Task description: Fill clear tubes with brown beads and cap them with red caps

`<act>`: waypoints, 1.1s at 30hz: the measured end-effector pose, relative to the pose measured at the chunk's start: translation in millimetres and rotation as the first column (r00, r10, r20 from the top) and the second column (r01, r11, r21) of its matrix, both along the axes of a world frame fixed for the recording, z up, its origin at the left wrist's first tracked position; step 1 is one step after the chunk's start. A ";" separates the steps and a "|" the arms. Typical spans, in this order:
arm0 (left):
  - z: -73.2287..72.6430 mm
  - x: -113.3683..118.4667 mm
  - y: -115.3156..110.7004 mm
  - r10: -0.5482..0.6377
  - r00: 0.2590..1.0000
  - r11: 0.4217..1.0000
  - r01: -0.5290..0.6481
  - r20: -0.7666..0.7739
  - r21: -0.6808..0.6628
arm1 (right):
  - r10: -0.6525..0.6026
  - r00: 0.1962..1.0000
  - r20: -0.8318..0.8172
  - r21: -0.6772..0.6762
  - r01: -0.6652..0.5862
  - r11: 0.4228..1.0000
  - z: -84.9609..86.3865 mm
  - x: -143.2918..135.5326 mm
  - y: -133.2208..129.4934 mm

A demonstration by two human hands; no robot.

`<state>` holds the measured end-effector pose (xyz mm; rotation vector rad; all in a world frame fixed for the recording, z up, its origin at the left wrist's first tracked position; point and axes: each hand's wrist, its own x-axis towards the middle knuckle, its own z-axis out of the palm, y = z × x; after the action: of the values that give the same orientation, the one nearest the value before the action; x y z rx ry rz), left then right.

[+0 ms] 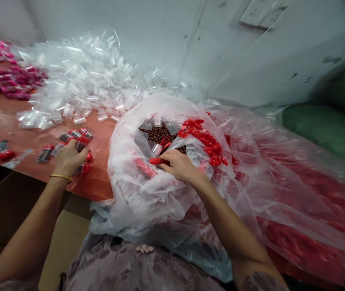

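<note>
At the left, my left hand [69, 157] bends its fingers around a small red-capped container [83, 141], over a group of similar ones lying on the table. These are clear, with dark contents, such as the filled container [45, 153] beside the hand. My right hand [181, 163] is at the near side of a bag-lined opening, closed on a red plastic cap [156, 161]. Inside the lining lie brown beads [160, 134] and a few clear empty containers [157, 149]. Loose red caps [204, 137] are heaped along its right side.
Behind is a large pile of clear empty containers [78, 76]. Pink pieces [15, 81] lie at the far left on the orange-red table [99, 178]. A translucent bag of red parts [306, 194] spreads to the right. The wall [172, 32] stands behind.
</note>
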<state>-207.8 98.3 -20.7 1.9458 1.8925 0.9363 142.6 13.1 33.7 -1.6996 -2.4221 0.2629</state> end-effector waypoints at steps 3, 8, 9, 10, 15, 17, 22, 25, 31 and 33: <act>6.8 4.5 2.7 0.053 0.968 0.997 -0.039 -0.245 0.062 | -0.065 0.998 0.023 0.103 0.062 0.993 -7.4 4.4 8.4; 57.5 82.2 -2.9 -0.248 0.882 0.852 0.395 -0.401 0.343 | -0.325 0.850 -0.415 0.294 0.463 0.836 -27.9 33.3 21.0; 67.2 101.9 -2.3 -0.364 0.806 0.790 0.533 -0.466 0.304 | -0.328 0.792 -0.515 0.282 0.518 0.808 -32.4 38.8 22.7; 74.9 121.3 -0.4 -0.486 0.692 0.702 0.673 -0.534 0.234 | -0.319 0.737 -0.596 0.259 0.553 0.792 -36.4 43.3 24.2; 77.7 195.0 24.1 -0.739 0.077 0.225 0.965 -0.669 -0.137 | -0.272 0.588 -0.762 0.170 0.587 0.792 -45.3 49.7 27.1; 70.0 207.2 32.4 -0.748 -0.021 0.168 0.961 -0.664 -0.220 | -0.268 0.580 -0.769 0.164 0.585 0.794 -44.3 48.5 26.9; 67.0 203.5 35.2 -0.756 0.263 0.477 0.848 -0.599 -0.229 | -0.241 0.573 -0.783 0.159 0.559 0.814 -39.9 46.5 26.1; 78.5 200.2 34.3 -0.724 0.455 0.665 0.661 -0.518 -0.349 | -0.229 0.570 -0.789 0.150 0.541 0.828 -38.7 45.7 26.1; 85.1 221.1 38.8 -0.742 0.455 0.670 0.511 -0.492 -0.538 | -0.236 0.550 -0.801 0.132 0.548 0.826 -36.7 44.1 24.6; 76.5 228.0 41.7 -0.739 0.490 0.674 0.539 -0.463 -0.505 | -0.234 0.534 -0.812 0.117 0.542 0.832 -36.0 44.0 24.2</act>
<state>20.2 140.0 55.9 2.6541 1.1621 -0.2915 186.6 37.3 -2.4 -1.4715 -1.2980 0.3617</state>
